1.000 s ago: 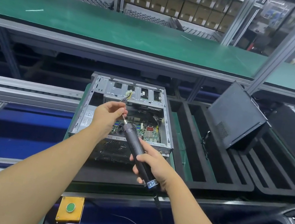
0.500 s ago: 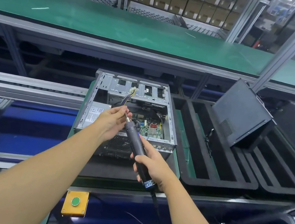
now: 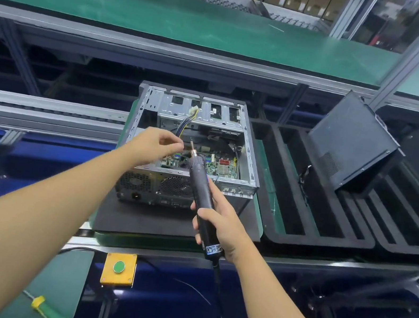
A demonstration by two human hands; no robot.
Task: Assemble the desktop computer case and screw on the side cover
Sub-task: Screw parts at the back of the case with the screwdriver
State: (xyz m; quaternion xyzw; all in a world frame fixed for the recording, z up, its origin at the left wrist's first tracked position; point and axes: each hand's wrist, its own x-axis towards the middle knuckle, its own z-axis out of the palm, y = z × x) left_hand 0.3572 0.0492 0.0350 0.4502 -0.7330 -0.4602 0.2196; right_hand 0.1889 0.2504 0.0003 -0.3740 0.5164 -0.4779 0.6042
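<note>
Loading a screw onto the driver is, we judge, the step in hand on this assembly line. The computer case lies open side up on a dark mat, its motherboard exposed and no side cover on it. In front of the case, the right hand is wrapped firmly round the barrel of the electric screwdriver. The bit points up and away over the case's near edge. The left hand hovers over the left half of the case, fingers curled and thumb meeting forefinger just beside the bit. Whether a screw sits between them, or already on the bit, is too small for us to tell.

Right of the case, a dark closed unit leans in a black foam tray; we cannot pick out the side cover itself with certainty. Below the case's near side, a yellow button box is fixed to the bench.

Next, we reckon, the cover must be found and seated on the open face before the driver can come down square on a screw hole. A slanted bit risks a cross-threaded screw, or one dropped among the boards.

Half a second earlier the left fingertips were touching the bit. They have since drawn a little to its left, leaving it bare, while the right hand's grip on the driver is unchanged.
</note>
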